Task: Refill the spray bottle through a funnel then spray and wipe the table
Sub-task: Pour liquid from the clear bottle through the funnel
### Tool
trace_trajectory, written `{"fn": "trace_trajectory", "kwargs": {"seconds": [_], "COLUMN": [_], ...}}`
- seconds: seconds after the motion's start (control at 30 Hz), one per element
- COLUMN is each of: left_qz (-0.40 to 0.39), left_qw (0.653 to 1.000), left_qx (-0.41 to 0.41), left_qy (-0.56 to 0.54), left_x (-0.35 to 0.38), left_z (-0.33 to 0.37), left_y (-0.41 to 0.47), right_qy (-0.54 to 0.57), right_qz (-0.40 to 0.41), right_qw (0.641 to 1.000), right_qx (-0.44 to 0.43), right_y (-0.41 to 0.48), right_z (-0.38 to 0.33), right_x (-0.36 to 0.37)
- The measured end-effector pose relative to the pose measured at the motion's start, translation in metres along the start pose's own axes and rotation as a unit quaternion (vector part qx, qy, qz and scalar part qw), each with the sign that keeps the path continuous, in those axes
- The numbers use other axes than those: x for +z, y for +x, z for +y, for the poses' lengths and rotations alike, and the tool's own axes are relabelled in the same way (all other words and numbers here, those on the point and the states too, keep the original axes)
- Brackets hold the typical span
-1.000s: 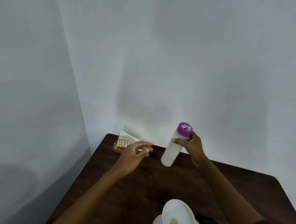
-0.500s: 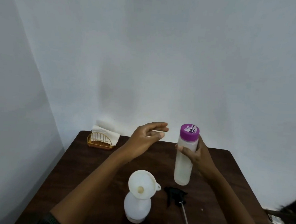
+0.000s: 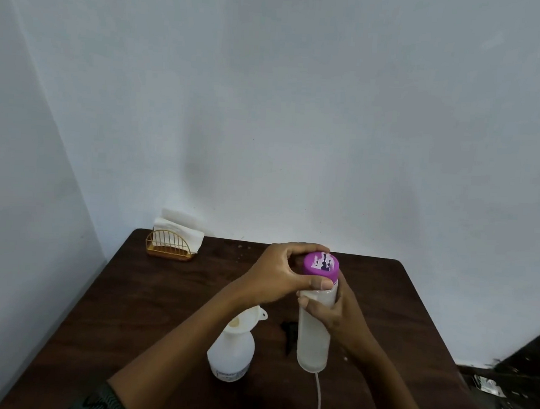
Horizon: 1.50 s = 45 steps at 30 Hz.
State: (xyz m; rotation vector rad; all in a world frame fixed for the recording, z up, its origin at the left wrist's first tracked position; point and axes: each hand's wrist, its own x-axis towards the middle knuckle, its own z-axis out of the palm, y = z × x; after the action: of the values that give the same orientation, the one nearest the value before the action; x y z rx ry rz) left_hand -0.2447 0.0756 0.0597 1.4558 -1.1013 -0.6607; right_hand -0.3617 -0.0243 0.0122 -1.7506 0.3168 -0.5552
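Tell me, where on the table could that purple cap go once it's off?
Bare wood lies between the napkin holder and the left hand, and along the table's right edge. It is crowded near the funnel and spray bottle.

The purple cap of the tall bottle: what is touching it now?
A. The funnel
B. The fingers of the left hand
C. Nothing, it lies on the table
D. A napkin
B: the left hand wraps its fingers around the purple cap, while the right hand holds the tall bottle upright.
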Motion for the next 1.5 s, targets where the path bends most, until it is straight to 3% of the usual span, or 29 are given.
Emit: {"fn": "trace_trajectory", "kwargs": {"seconds": [0.2, 0.37, 0.47, 0.57, 0.63, 0.83, 1.03, 1.3, 1.5], "left_qz": [0.089, 0.206, 0.157, 0.002, -0.056, 0.036, -0.059, 0.030, -0.054], "left_qw": [0.996, 0.977, 0.980, 0.991, 0.992, 0.979, 0.995, 0.990, 0.988], "left_qx": [0.021, 0.061, 0.097, 0.076, 0.051, 0.060, 0.032, 0.034, 0.057], "left_qy": [0.000, 0.006, 0.080, 0.108, 0.096, 0.192, 0.067, 0.132, 0.132], "left_x": [0.023, 0.017, 0.012, 0.009, 0.007, 0.016, 0.006, -0.006, -0.011], "left_z": [-0.013, -0.008, -0.004, -0.002, -0.002, -0.006, -0.013, -0.014, -0.009], "left_y": [-0.010, -0.020, -0.021, -0.013, -0.009, -0.008, -0.020, -0.021, -0.020], "right_qy": [-0.027, -0.001, 0.002, 0.007, 0.006, 0.012, 0.011, 0.029, 0.013], "right_qz": [0.050, 0.065, 0.060, 0.049, 0.044, 0.022, 0.037, -0.042, -0.066], "right_qw": [0.998, 0.998, 0.998, 0.999, 0.999, 1.000, 0.998, 0.997, 0.996], "right_qx": [-0.041, -0.011, 0.003, 0.001, 0.001, 0.005, 0.045, 0.052, 0.062], "right_y": [-0.007, -0.016, -0.018, -0.018, -0.017, -0.018, -0.017, -0.021, -0.020], "right_z": [0.003, 0.009, 0.011, 0.009, 0.010, 0.009, 0.015, 0.001, -0.004], "right_x": [0.002, -0.001, -0.002, -0.002, -0.002, 0.006, 0.014, 0.023, 0.031]}}
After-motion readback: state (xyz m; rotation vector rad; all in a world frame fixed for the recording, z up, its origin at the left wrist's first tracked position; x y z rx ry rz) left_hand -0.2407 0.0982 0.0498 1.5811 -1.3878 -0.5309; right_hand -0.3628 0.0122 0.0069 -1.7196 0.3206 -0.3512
